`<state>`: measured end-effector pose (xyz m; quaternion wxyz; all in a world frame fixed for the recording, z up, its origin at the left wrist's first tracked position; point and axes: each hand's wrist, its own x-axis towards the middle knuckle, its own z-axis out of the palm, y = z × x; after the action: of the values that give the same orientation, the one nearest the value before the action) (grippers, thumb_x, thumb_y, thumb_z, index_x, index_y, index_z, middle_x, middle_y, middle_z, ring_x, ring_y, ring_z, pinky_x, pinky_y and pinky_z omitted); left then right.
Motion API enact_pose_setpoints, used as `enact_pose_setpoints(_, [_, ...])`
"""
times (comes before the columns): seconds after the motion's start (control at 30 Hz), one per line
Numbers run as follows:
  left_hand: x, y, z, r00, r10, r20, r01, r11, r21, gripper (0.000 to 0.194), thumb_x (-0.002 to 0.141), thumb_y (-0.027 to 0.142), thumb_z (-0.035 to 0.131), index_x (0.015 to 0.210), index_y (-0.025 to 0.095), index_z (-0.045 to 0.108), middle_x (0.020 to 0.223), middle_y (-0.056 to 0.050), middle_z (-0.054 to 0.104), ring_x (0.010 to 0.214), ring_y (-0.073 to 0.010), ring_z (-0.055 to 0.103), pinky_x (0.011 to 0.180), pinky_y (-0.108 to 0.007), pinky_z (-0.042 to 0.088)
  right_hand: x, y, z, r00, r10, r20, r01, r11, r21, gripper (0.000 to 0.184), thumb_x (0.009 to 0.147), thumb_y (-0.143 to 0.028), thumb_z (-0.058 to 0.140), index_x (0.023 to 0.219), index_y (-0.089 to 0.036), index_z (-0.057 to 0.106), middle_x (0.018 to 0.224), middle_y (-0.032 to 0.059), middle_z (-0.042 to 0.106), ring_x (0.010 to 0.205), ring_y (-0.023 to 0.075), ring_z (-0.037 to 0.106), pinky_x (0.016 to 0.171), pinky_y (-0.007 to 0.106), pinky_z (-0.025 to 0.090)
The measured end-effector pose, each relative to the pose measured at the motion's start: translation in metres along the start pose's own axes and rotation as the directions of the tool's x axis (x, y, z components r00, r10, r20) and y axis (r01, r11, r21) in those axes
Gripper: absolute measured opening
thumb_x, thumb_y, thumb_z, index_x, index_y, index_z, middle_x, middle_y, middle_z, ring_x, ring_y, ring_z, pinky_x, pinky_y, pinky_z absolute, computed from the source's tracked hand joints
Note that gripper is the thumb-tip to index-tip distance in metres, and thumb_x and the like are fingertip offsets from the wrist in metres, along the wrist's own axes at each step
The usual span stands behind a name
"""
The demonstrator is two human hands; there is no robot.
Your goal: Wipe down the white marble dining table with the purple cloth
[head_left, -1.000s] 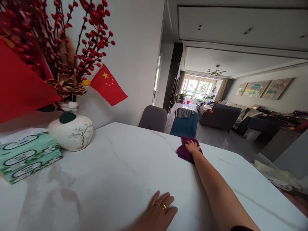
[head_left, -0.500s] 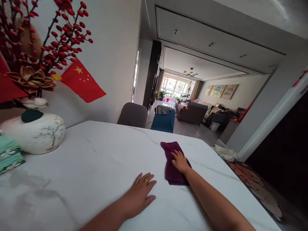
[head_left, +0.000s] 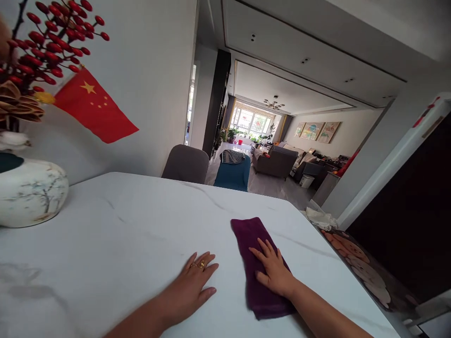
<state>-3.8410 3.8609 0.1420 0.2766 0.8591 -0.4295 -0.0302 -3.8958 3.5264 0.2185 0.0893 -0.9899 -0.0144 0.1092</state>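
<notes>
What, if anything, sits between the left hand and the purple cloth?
Nothing visible: only a strip of white tabletop separates the left hand from the purple cloth, under the right hand.

Left hand (head_left: 190,288): palm down, fingers together, thumb apart, gold ring worn.
Right hand (head_left: 275,272): palm down, fingers spread, right of the left hand.
Forearms: angled outward behind both hands.
</notes>
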Motion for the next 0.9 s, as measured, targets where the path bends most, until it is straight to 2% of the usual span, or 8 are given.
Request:
enact_pose_setpoints(0.07, [0.001, -0.005, 0.006, 0.999, 0.007, -0.032, -0.007, 1.0, 0.013, 0.052, 0.105, 0.044, 0.047, 0.155, 0.03, 0.047, 0.167, -0.008, 0.037, 0.157, -0.0292, 0.026, 0.128, -0.057, 0.024, 0.018, 0.005, 0.001, 0.999, 0.03, -0.041, -0.031, 0.999, -0.023, 0.074, 0.089, -0.033, 0.053, 0.16, -0.043, 0.036, 0.175, -0.0029, 0.006, 0.161, 0.0343, -0.002, 0.123, 0.071, 0.005])
enact_pose_setpoints(0.17, [0.001, -0.009, 0.012, 0.998, 0.012, -0.061, -0.01, 0.999, 0.037, 0.052, 0.105, 0.042, 0.048, 0.155, 0.031, 0.046, 0.168, -0.005, 0.036, 0.157, -0.0288, 0.027, 0.128, -0.055, 0.025, 0.061, 0.016, -0.003, 0.993, 0.086, -0.083, -0.091, 0.995, -0.051, 0.07, 0.092, -0.03, 0.048, 0.16, -0.04, 0.036, 0.175, -0.0011, 0.01, 0.161, 0.0341, 0.004, 0.123, 0.07, 0.011])
enact_pose_setpoints(0.37, [0.001, -0.008, 0.015, 0.998, 0.012, -0.064, -0.008, 0.998, 0.069, 0.05, 0.105, 0.042, 0.049, 0.154, 0.031, 0.047, 0.167, -0.005, 0.037, 0.156, -0.0285, 0.029, 0.129, -0.057, 0.024, 0.172, 0.045, -0.024, 0.963, 0.225, -0.148, -0.24, 0.966, -0.097, 0.06, 0.101, -0.043, 0.042, 0.16, -0.039, 0.035, 0.175, 0.0004, 0.013, 0.16, 0.0347, 0.009, 0.121, 0.068, 0.018])
enact_pose_setpoints(0.6, [0.002, -0.002, 0.007, 1.0, -0.026, -0.017, 0.027, 0.999, 0.032, 0.055, 0.101, 0.038, 0.057, 0.155, 0.032, 0.046, 0.167, -0.006, 0.037, 0.156, -0.0297, 0.029, 0.129, -0.057, 0.023, 0.286, 0.072, -0.047, 0.923, 0.341, -0.176, -0.356, 0.933, -0.06, 0.06, 0.102, -0.054, 0.033, 0.161, -0.041, 0.034, 0.175, -0.0015, 0.013, 0.158, 0.0379, 0.012, 0.118, 0.071, 0.021])
enact_pose_setpoints(0.73, [0.004, 0.0, 0.012, 0.999, -0.049, 0.002, 0.049, 0.997, 0.053, 0.061, 0.096, 0.04, 0.065, 0.153, 0.031, 0.048, 0.167, -0.006, 0.038, 0.156, -0.0306, 0.03, 0.13, -0.057, 0.02, 0.328, 0.088, -0.055, 0.904, 0.386, -0.184, -0.4, 0.915, -0.045, 0.062, 0.101, -0.057, 0.031, 0.161, -0.041, 0.032, 0.174, -0.0002, 0.014, 0.157, 0.0403, 0.013, 0.116, 0.074, 0.021])
enact_pose_setpoints(0.9, [0.007, 0.002, 0.023, 0.993, -0.117, -0.014, 0.118, 0.989, 0.091, 0.067, 0.086, 0.04, 0.076, 0.149, 0.031, 0.053, 0.165, -0.006, 0.041, 0.155, -0.0322, 0.031, 0.13, -0.058, 0.015, 0.357, 0.108, -0.059, 0.903, 0.379, -0.203, -0.397, 0.916, -0.056, 0.064, 0.1, -0.06, 0.029, 0.16, -0.041, 0.035, 0.173, 0.0018, 0.019, 0.155, 0.0418, 0.016, 0.116, 0.073, 0.02])
